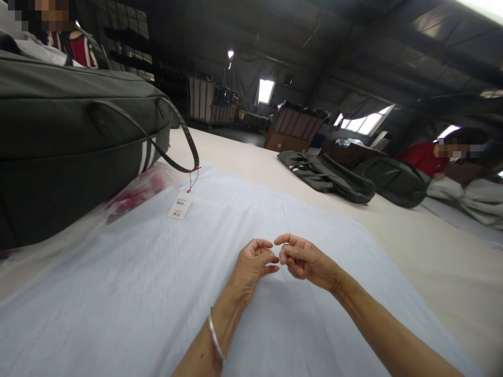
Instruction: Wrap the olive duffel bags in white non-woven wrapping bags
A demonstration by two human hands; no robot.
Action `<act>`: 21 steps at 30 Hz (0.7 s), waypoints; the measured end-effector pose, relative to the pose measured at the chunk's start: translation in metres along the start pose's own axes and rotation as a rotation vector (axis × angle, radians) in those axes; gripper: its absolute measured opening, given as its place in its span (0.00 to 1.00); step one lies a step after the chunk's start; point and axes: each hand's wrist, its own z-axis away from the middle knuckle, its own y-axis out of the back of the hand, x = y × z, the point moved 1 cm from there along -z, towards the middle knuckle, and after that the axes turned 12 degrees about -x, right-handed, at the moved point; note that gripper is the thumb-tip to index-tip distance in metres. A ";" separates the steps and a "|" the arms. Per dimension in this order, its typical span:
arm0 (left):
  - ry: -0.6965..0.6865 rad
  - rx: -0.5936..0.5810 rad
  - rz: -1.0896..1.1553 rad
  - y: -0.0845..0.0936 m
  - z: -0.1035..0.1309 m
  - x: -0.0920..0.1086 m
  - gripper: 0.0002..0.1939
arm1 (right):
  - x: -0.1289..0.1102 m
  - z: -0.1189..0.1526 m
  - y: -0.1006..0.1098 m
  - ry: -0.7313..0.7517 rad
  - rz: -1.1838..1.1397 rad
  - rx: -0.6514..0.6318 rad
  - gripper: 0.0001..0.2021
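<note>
Over the pale blue sheet (pixel 165 277), my left hand (pixel 253 264) is open, its fingers loosely curved and apart, with nothing visible between them. A bangle circles that wrist. Almost touching its fingertips is my right hand (pixel 308 261), the forefinger stretched out while the thumb presses against the curled fingers. Whatever that pinch may hold is too small to see. To the left stands a large dark green bag (pixel 74 141) with white stripes and looped handles. From one handle a white paper tag (pixel 180 204) hangs on a red string, resting on the sheet.
Crumpled clear plastic with red print (pixel 137 191) lies beside the bag. Across the cream table (pixel 444 262) are a flattened green bag (pixel 328 175) and another green bag (pixel 395 180). A person in a red top (pixel 420 152) is at the right; another person is at the upper left.
</note>
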 end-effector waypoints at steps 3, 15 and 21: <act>-0.096 0.109 -0.157 0.004 -0.005 -0.004 0.16 | 0.000 0.000 0.006 -0.082 0.118 0.002 0.18; -0.234 0.355 -0.853 0.001 -0.002 -0.014 0.18 | -0.012 -0.028 0.030 -0.240 0.622 0.194 0.08; -0.215 0.369 -0.831 0.001 -0.002 -0.013 0.19 | -0.031 -0.064 0.052 -0.249 0.665 0.213 0.06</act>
